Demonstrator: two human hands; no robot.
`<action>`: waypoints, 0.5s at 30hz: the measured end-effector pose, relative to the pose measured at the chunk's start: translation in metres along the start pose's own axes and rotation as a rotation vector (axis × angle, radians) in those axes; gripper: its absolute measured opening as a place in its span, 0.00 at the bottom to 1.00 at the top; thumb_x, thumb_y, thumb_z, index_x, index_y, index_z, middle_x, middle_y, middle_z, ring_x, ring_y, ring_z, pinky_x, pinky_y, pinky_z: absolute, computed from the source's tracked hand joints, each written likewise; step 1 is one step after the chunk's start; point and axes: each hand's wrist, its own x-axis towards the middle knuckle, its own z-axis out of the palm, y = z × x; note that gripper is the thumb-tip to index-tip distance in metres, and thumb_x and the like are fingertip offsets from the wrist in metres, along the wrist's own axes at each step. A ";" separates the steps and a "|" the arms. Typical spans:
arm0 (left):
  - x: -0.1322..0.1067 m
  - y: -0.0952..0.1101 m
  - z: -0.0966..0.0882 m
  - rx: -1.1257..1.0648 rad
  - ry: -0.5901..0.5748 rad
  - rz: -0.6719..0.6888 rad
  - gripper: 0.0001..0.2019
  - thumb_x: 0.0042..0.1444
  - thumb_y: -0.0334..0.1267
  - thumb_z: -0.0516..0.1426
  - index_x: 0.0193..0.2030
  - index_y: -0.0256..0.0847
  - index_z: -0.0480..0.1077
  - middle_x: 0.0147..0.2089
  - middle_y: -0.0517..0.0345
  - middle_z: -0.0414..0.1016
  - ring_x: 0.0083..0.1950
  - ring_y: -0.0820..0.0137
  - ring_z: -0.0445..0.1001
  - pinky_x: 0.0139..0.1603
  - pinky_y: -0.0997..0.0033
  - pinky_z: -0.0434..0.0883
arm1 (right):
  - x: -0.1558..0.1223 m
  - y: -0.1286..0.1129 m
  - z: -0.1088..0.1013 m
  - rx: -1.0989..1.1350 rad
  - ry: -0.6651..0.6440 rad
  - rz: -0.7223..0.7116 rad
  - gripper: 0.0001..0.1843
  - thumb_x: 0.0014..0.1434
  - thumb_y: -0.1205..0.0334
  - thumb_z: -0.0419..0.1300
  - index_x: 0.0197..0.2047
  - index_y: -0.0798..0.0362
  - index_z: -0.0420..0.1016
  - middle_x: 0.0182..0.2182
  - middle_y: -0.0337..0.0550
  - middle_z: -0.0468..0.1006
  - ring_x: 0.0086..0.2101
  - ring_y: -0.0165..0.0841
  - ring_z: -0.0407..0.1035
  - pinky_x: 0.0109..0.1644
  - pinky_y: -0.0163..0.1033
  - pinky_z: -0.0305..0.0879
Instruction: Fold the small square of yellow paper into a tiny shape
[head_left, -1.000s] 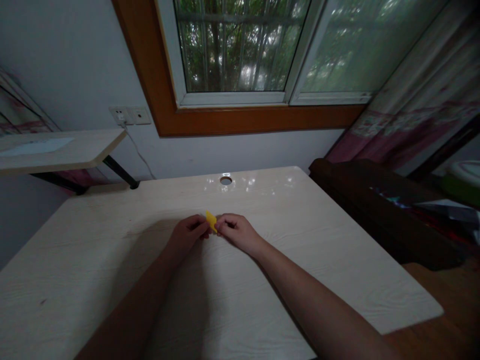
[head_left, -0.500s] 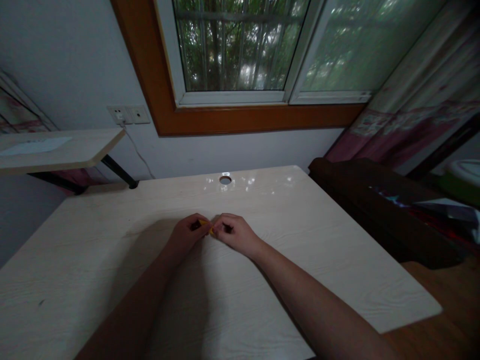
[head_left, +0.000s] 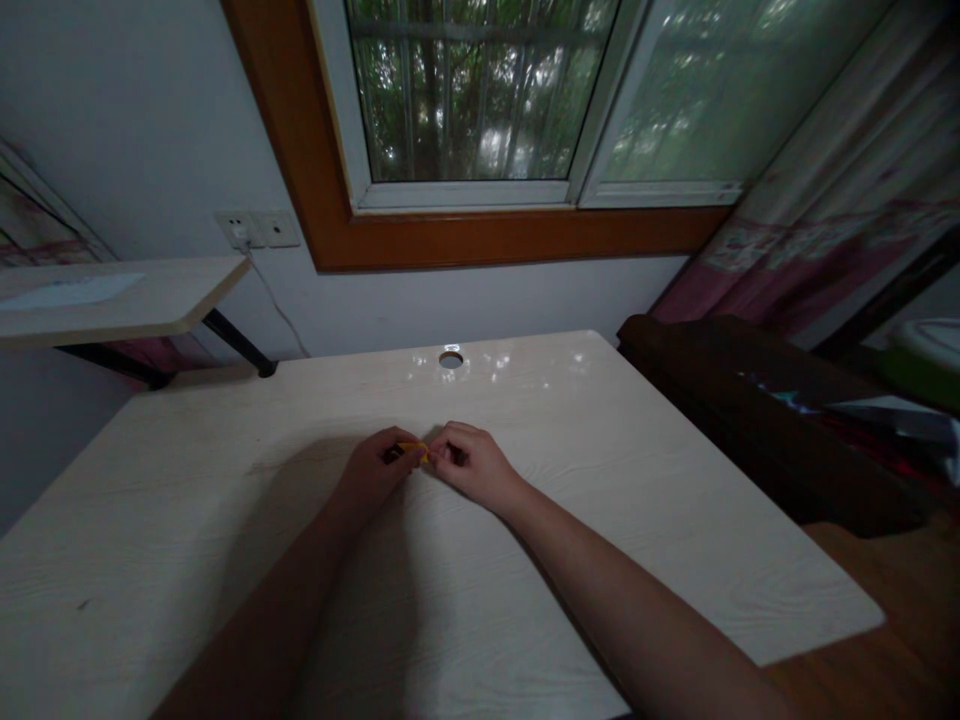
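Note:
A small yellow piece (head_left: 412, 446) shows between my two hands, over the middle of the pale wood-grain table (head_left: 600, 520). Its kind is too small and too covered by fingers to make out. My left hand (head_left: 377, 466) is closed in a pinch around its left part. From the other side, the thumb and fingertips of my right hand (head_left: 474, 462) pinch its right end. The hands almost meet at the fingertips, close to the tabletop.
A round cable hole (head_left: 451, 360) lies near the table's back edge. At the left a raised shelf (head_left: 172, 300) on black legs bears a paper sheet (head_left: 75, 290). Behind are a wall socket (head_left: 259, 229) with a plugged cable and a window. Dark furniture (head_left: 720, 420) stands at the right.
My right hand has shifted slightly upward, and a little more of the yellow piece shows between the fingers. My left hand is nearly still.

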 end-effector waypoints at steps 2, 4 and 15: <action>-0.001 0.001 0.000 0.011 0.003 0.002 0.11 0.54 0.45 0.60 0.34 0.38 0.74 0.30 0.58 0.76 0.32 0.70 0.73 0.35 0.73 0.68 | 0.000 0.000 0.000 -0.012 0.014 0.005 0.04 0.55 0.70 0.59 0.32 0.52 0.74 0.27 0.37 0.70 0.28 0.28 0.64 0.34 0.32 0.59; -0.001 0.002 0.001 -0.008 0.001 -0.009 0.11 0.54 0.45 0.59 0.33 0.38 0.74 0.29 0.58 0.76 0.31 0.70 0.72 0.33 0.74 0.68 | 0.000 0.000 0.000 -0.019 0.034 0.020 0.04 0.55 0.70 0.59 0.32 0.52 0.74 0.27 0.37 0.69 0.29 0.28 0.64 0.34 0.32 0.59; -0.003 0.005 0.004 0.043 -0.007 0.037 0.11 0.55 0.46 0.58 0.31 0.39 0.73 0.29 0.57 0.75 0.30 0.70 0.73 0.33 0.73 0.69 | 0.000 0.000 0.000 -0.002 0.054 0.043 0.03 0.58 0.66 0.59 0.34 0.52 0.75 0.28 0.38 0.70 0.29 0.28 0.65 0.33 0.33 0.60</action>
